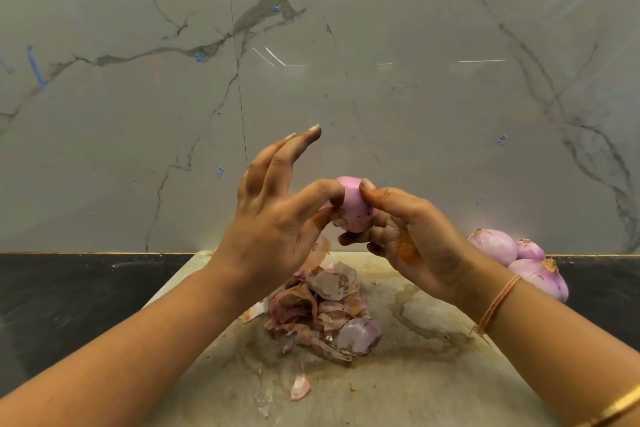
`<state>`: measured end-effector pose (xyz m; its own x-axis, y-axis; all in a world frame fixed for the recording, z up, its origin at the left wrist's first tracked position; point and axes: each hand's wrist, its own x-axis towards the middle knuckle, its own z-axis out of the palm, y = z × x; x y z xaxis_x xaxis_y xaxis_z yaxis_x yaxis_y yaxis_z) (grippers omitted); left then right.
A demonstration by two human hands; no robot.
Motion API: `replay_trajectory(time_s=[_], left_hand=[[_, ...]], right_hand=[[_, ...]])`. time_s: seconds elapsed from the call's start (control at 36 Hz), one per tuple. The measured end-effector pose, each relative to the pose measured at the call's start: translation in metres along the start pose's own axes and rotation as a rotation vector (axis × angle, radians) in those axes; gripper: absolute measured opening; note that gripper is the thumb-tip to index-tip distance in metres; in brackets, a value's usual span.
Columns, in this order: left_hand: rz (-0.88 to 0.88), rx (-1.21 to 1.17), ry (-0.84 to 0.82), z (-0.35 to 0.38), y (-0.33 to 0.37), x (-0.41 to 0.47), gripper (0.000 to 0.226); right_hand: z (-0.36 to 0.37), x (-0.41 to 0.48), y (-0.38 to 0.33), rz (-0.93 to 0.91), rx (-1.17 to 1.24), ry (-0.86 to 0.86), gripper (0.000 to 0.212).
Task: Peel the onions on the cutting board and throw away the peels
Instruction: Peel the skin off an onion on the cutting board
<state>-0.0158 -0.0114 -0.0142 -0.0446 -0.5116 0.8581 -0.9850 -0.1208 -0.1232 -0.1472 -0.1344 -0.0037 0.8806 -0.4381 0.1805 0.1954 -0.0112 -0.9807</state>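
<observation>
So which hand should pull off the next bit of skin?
Probably the left hand: its thumb and forefinger pinch the onion at its side, while the right hand cradles it steady.

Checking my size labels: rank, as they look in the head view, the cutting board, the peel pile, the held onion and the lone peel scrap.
Largest to smallest:
cutting board
peel pile
held onion, partly covered
lone peel scrap

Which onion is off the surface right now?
The onion pinched between left hand and right hand, above the peel pile. The other three onions lie clustered at the right.
</observation>
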Motion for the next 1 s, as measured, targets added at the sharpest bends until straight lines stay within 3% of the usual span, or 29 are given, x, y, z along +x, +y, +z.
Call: replay_trajectory(time_s=[0.17,0.28,0.33,0.61,0.72,0.83,1.0], left_hand=[[0.011,0.003,-0.025,-0.001,0.001,0.000,0.014],[-0.018,0.034,-0.069,0.000,0.000,-0.001,0.010],[-0.050,0.059,-0.095,0.001,-0.002,-0.002,0.013],[-0.256,-0.124,-0.094,-0.005,0.001,0.001,0.053],[-0.358,-0.278,-0.120,-0.007,0.004,0.002,0.049],[-0.427,-0.442,-0.101,-0.011,0.009,0.003,0.027],[-0.542,-0.563,-0.087,-0.011,0.012,0.003,0.031]], right_hand=[[0.000,0.001,0.000,-0.010,0.018,0.040,0.067],[-0.003,0.002,-0.001,-0.018,0.108,0.132,0.027],[-0.007,0.003,-0.003,-0.039,0.134,0.148,0.019],[-0.008,0.005,0.002,-0.204,-0.061,-0.010,0.062],[-0.008,0.003,0.003,-0.231,-0.083,-0.046,0.063],[-0.009,0.003,0.005,-0.242,-0.155,-0.060,0.063],[-0.007,0.003,0.013,-0.345,-0.617,-0.071,0.064]])
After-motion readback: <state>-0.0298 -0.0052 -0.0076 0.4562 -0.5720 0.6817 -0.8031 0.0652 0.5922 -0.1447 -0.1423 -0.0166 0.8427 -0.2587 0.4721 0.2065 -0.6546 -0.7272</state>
